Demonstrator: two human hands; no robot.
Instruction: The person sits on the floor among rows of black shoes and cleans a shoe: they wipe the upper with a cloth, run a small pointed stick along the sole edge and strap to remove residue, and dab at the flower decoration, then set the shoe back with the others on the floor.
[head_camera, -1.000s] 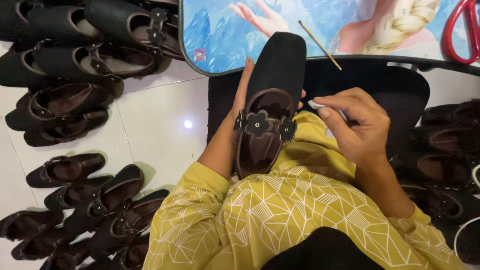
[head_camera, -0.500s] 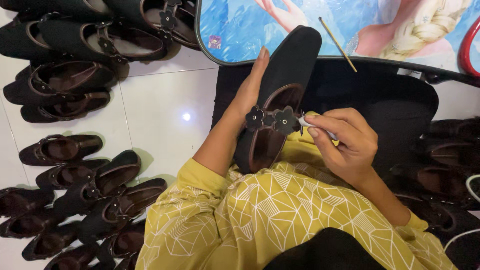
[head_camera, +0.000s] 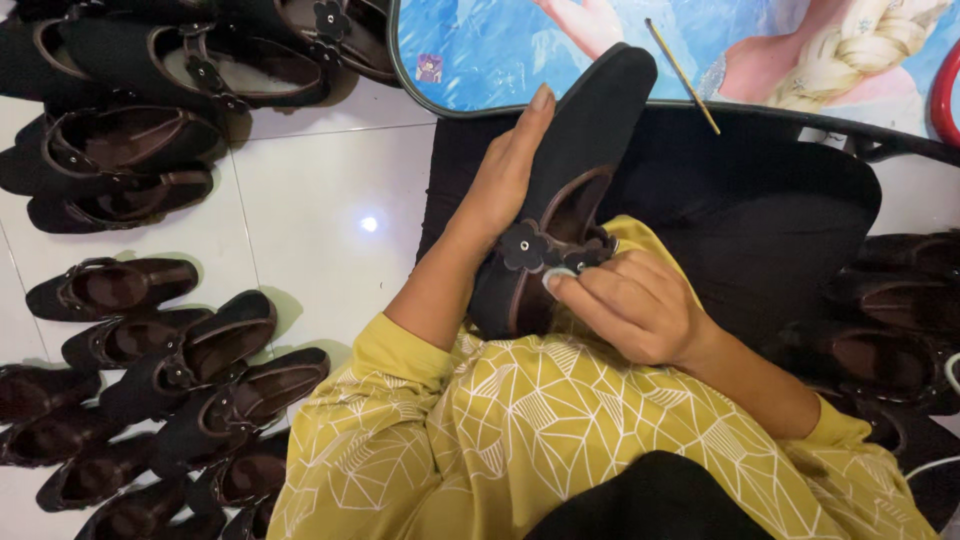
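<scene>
While I look down through the head camera, a low desk (head_camera: 900, 150) with a dark rounded rim lies along the top edge; its top is a glossy printed picture in bright blue, with a small square sticker (head_camera: 432, 68), purple and pale, near its left corner; a thin stick (head_camera: 682, 73) lies slantwise on it, and a red curved thing (head_camera: 945, 90) shows at the far right, too cut off for me to name. The black shoe (head_camera: 575, 180) is in the middle, held above the lap with its toe up against the desk rim; its outside looks matte and felt-like, its lining brown and smooth, and a strap carries a dark flower-shaped piece (head_camera: 522, 245) with a pale stud. My left hand (head_camera: 505, 175) lies flat along the shoe's left side, fingers straight and pressed together; my right hand (head_camera: 625, 305) is curled, its fingertips pinching a small whitish bit (head_camera: 556, 277) at the strap, just beside the flower. The sleeves are yellow with a white line pattern; many similar dark shoes (head_camera: 150, 330) lie in rows on the white tiled floor (head_camera: 320, 200) to the left, more at right.
</scene>
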